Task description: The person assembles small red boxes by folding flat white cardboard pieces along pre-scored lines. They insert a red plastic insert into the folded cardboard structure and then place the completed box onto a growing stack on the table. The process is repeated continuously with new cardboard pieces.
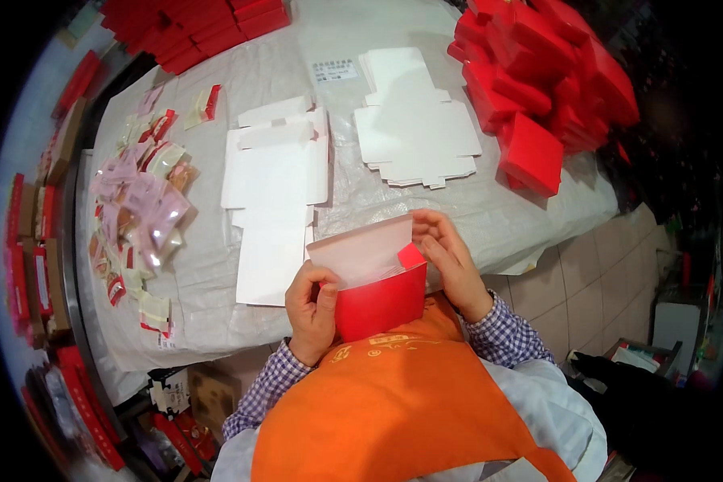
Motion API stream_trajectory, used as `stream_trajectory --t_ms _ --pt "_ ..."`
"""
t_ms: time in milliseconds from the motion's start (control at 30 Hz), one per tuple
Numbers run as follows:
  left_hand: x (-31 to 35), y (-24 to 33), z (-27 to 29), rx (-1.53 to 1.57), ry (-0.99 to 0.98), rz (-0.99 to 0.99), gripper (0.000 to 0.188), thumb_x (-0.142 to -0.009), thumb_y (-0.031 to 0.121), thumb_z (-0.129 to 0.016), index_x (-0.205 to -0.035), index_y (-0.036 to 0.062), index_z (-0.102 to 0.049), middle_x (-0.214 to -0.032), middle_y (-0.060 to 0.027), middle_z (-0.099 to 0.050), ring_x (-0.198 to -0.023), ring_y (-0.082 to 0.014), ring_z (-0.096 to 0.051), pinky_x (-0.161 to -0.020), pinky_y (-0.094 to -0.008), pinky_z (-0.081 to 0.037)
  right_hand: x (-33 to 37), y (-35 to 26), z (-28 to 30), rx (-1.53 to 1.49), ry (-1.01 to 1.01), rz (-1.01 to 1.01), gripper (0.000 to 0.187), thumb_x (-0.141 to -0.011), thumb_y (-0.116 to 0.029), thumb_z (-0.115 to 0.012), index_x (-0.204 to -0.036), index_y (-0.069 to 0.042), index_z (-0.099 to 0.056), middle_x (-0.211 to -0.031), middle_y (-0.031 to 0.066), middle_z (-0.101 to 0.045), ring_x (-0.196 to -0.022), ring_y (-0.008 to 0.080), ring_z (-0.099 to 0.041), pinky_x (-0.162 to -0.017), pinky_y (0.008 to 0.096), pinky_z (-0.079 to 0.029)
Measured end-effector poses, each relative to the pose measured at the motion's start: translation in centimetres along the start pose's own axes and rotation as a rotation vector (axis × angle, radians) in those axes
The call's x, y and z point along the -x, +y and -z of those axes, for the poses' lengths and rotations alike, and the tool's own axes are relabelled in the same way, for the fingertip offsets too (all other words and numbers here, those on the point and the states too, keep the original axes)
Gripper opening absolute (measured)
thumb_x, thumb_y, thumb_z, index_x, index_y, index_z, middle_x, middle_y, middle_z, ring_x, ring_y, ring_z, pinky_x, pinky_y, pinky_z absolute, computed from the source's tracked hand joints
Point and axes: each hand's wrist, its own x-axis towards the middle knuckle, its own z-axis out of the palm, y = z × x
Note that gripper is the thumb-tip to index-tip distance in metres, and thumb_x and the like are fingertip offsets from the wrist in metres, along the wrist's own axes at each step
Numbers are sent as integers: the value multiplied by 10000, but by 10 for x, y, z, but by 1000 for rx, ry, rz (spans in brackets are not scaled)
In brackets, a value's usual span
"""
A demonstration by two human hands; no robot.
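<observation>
I hold a half-folded red box (377,301) against my orange apron (394,402), just in front of the near edge of the surface (490,217). My left hand (312,304) grips the box's left side, fingers closed around the wall with the thumb on its white inner face. My right hand (450,261) pinches the box's right corner, fingers bent tight on a small red flap (410,255). Beyond the box, two stacks of flat white blanks (277,173) lie on the surface. Further right of the box sits a heap of finished red boxes (538,88); to its left, a scatter of clear packets (140,205).
</observation>
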Motion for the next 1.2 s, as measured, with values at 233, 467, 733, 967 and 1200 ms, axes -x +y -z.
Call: stream_trajectory --t_ms 233,467,733,967,1200 --pt "-7 2 3 -175 -99 -60 258 -1065 222 -552 -949 0 -613 -967 -117 -633 -852 -187 -593 -758 -295 -470 -6 5 7 35 -212 -220 339 -959 -32 -465 -1267 10 -597 -1181 62 -652 -1091 111 -594 -946 266 -472" --pt "-7 4 -10 232 20 85 296 -1059 176 -583 -1263 -32 -531 -1381 -222 -629 -1221 -266 -644 -1014 -371 -512 -8 7 8 262 -269 270 304 -928 -21 -495 -1177 25 -662 -1300 175 -662 -1187 258 -637 -1020 351 -487" --pt "-19 12 16 -105 -201 -56 370 -1059 243 -572 -1290 -38 -641 -1267 -200 -698 -1145 -296 -690 -983 -373 -531 -3 8 12 318 -296 350 304 -1019 -195 -537 -1170 29 -675 -1248 229 -682 -1135 310 -669 -987 393 -517" --pt "-33 33 20 -242 -300 -22 283 -1013 103 -548 -1218 -36 -687 -1199 -197 -726 -1090 -281 -708 -943 -356 -546 -3 10 20 331 -305 333 272 -982 -86 -553 -1196 26 -677 -1233 223 -696 -1124 311 -685 -981 391 -531" --pt "-31 38 17 -269 -304 9 280 -939 -49 -548 -1157 -24 -722 -1188 -195 -733 -1093 -282 -710 -954 -356 -545 2 9 22 317 -308 288 282 -917 41 -570 -1157 24 -715 -1229 180 -713 -1137 301 -687 -994 374 -529"
